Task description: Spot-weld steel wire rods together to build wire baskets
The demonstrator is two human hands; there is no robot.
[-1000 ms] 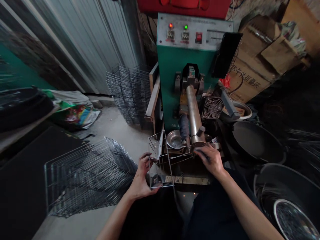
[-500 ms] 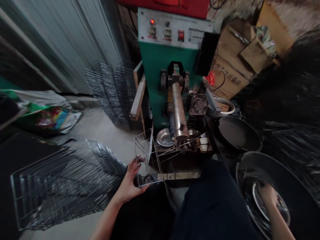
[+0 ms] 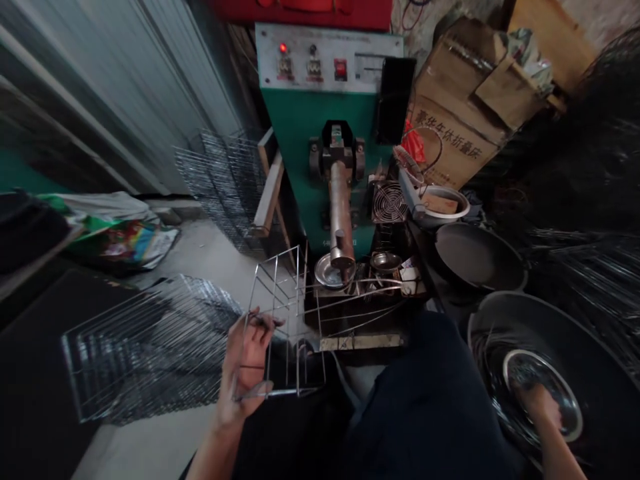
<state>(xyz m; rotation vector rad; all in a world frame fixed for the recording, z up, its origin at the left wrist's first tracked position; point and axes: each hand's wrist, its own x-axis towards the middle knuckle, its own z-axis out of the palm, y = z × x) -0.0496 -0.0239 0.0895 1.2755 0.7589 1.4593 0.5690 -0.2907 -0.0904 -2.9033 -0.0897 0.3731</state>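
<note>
My left hand (image 3: 247,363) is closed round the end of a wire rack (image 3: 299,303), an open frame of thin metal rods. From my hand the rack reaches up and right, its long rods passing in front of the spot welder's cylindrical arm (image 3: 341,213). On the right, my right hand (image 3: 543,405) dips into a shiny metal bowl (image 3: 575,417) with a pale rim. This bowl sits inside a large black pan (image 3: 500,313), among thin wires. The fingertips of my right hand are hidden in the dark bowl, so whether they hold anything does not show.
A green machine (image 3: 300,153) with a lit red lamp stands ahead. Left of my hand is a stack of wire racks (image 3: 145,353); more racks (image 3: 220,180) lean behind. A second black pan (image 3: 480,257), a small fan (image 3: 390,202) and cardboard boxes (image 3: 450,127) stand to the right.
My left hand has turned and moved slightly left, raising the wire rack so it stands larger and more upright. My right hand stays at the metal bowl. The camera view has shifted a little.
</note>
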